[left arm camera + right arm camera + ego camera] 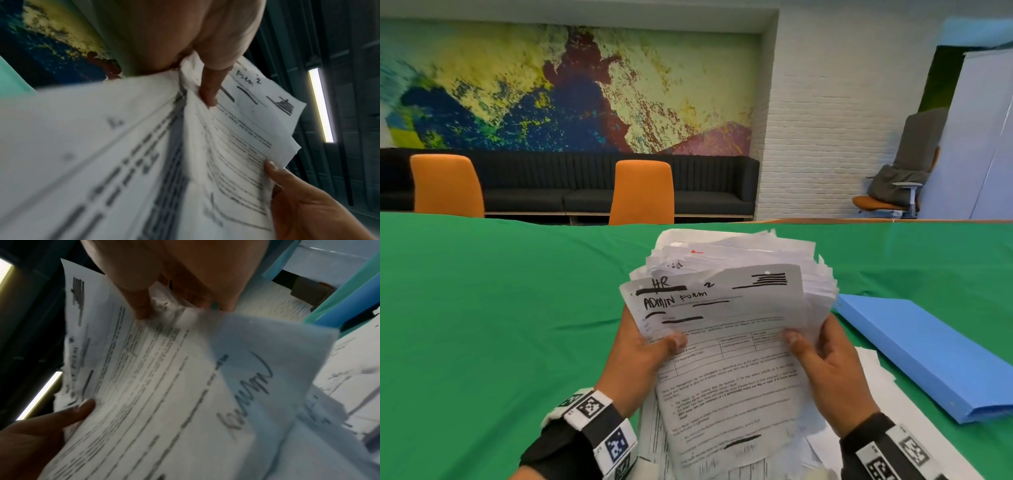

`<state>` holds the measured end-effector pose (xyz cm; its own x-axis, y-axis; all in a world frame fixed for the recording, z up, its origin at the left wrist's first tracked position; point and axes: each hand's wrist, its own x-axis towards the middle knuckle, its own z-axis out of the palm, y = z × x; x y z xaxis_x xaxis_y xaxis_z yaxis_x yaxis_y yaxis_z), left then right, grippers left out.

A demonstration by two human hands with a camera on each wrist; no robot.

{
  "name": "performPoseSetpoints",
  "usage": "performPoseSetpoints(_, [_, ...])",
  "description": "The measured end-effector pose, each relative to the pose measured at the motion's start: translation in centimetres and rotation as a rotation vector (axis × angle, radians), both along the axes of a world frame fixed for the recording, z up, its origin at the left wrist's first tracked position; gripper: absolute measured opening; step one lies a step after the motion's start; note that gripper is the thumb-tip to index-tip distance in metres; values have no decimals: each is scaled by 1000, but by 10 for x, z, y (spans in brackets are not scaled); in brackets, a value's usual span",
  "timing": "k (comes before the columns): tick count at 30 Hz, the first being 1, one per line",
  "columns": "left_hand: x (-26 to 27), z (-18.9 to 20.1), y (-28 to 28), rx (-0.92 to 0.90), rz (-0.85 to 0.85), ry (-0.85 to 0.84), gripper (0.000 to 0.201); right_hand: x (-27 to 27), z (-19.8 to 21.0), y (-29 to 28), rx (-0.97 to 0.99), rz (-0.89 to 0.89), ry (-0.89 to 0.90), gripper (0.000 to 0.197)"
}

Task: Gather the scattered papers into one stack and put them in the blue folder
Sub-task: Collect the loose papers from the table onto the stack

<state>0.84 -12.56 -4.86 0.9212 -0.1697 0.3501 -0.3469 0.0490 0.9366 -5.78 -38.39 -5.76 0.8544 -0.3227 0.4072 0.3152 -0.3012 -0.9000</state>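
Head view: both wrists wear marker bands. Left hand (643, 356) and right hand (825, 366) grip a thick, ragged stack of papers (729, 342) from either side, thumbs on the top sheet, raised over the green table (500, 308). Blue folder (928, 353) lies closed, just right of the stack; more loose sheets (876, 373) rest beside it.

Left wrist view: thumb (209, 91) presses the top sheet.

Right wrist view: thumb (139, 305) pinches the crumpled edge.

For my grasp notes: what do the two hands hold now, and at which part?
Both grip one uneven stack of white printed papers: left hand at its left edge, right hand at its right edge, thumbs on the top sheet.
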Motion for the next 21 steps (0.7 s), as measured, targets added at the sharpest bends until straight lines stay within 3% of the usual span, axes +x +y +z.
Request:
performPoseSetpoints(3, [2,0,-1,-16,43,-6,69,4,-3,6,-28,-22,-33,25])
performPoseSetpoints(7, [-1,0,3,23,22,1,77,13,-5,5,56,-34,-26,32])
performPoseSetpoints(15, [-5,10,10,-44,-63,-2,78,17,9,-1,163,152,-15,33])
performPoseSetpoints(21, [-5,11,8,-128,-84,-3,83,19,10,0,186,157,-48,15])
